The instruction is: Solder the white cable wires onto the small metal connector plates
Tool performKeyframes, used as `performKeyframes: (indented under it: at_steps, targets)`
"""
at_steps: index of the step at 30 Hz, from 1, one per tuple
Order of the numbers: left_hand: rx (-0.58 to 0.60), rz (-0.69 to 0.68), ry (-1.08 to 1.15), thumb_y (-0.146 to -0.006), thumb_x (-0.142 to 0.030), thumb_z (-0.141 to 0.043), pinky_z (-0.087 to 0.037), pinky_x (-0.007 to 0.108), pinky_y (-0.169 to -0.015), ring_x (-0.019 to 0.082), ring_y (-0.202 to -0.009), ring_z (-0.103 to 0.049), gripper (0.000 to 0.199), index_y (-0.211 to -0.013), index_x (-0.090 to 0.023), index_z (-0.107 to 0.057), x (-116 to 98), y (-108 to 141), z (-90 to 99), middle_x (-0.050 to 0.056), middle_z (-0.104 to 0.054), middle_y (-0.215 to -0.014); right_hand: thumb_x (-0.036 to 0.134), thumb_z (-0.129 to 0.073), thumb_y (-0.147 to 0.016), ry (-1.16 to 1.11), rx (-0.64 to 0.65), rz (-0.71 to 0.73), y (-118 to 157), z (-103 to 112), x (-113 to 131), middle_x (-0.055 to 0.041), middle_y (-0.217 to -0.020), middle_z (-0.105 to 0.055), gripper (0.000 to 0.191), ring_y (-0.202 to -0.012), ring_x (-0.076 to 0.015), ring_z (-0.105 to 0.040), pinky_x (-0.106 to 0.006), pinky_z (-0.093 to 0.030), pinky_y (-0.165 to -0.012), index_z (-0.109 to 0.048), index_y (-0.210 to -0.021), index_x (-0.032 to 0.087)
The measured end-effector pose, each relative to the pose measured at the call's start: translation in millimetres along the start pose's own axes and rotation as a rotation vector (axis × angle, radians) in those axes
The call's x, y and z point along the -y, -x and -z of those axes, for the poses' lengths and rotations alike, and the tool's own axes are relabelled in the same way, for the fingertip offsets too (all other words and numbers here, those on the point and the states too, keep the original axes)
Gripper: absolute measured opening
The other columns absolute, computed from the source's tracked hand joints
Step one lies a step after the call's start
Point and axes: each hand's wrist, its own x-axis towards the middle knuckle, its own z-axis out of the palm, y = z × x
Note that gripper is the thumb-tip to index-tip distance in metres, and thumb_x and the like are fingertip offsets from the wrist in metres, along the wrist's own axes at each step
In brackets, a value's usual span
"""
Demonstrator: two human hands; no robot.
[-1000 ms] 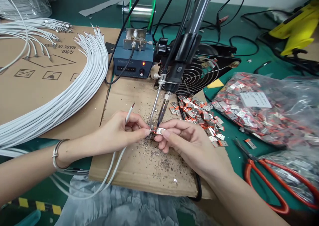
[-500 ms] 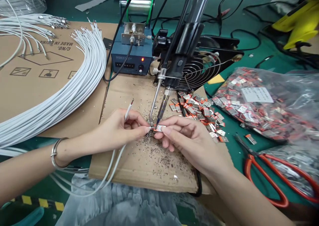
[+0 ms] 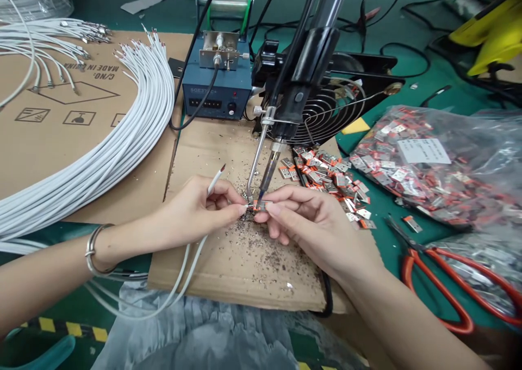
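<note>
My left hand (image 3: 204,209) is closed on white cables; the tip of one is pinched between thumb and finger against a small USB plug. A second white cable (image 3: 216,178) sticks up from between the fingers, its stripped end showing. My right hand (image 3: 314,223) pinches the metal USB plug (image 3: 263,205) with orange plastic by its shell. The tip of a mounted soldering iron (image 3: 268,171) comes down onto the plug's back end. Beside it the bent metal solder feed tube (image 3: 254,166) ends just above the joint. My fingers partly hide the joint.
A blue control box (image 3: 216,95) carries a solder spool (image 3: 225,2). A fan (image 3: 330,109) stands behind the loose USB plugs (image 3: 336,179). Red-handled scissors (image 3: 444,272) and a bag of plugs (image 3: 411,168) lie right. A white cable bundle (image 3: 134,136) lies left on cardboard (image 3: 44,163).
The red light on the control box has gone dim. The plug has tilted slightly in my right fingers, its tail still under the iron tip. The whole view has shifted a little.
</note>
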Motion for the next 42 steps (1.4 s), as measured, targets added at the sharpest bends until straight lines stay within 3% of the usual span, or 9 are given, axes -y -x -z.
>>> performKeyframes:
  at_steps: [15, 42]
  targets:
    - [0.029, -0.030, -0.028, -0.078, -0.023, -0.055, -0.034, 0.017, -0.047, 0.007, -0.054, -0.045, 0.017, -0.077, -0.009, -0.064, 2.6, -1.3, 1.0, -0.001, -0.057, -0.061, 0.024, -0.071, -0.065, 0.065, -0.043, -0.030, -0.6, -3.8, 2.5, -0.0012, -0.059, -0.066, 0.016, -0.042, -0.0046, -0.053, -0.012, -0.041, -0.036, -0.062, -0.074, 0.015]
    - [0.030, 0.024, 0.009, -0.078, -0.028, -0.055, -0.039, 0.021, -0.053, 0.010, -0.059, -0.051, 0.019, -0.079, -0.012, -0.065, 1.3, 1.1, 1.7, 0.003, -0.063, -0.069, 0.026, -0.068, -0.071, 0.084, 0.003, 0.010, -0.2, 1.3, 0.4, -0.0016, -0.061, -0.067, 0.010, -0.043, -0.0063, -0.049, -0.017, -0.038, -0.038, -0.065, -0.076, 0.018]
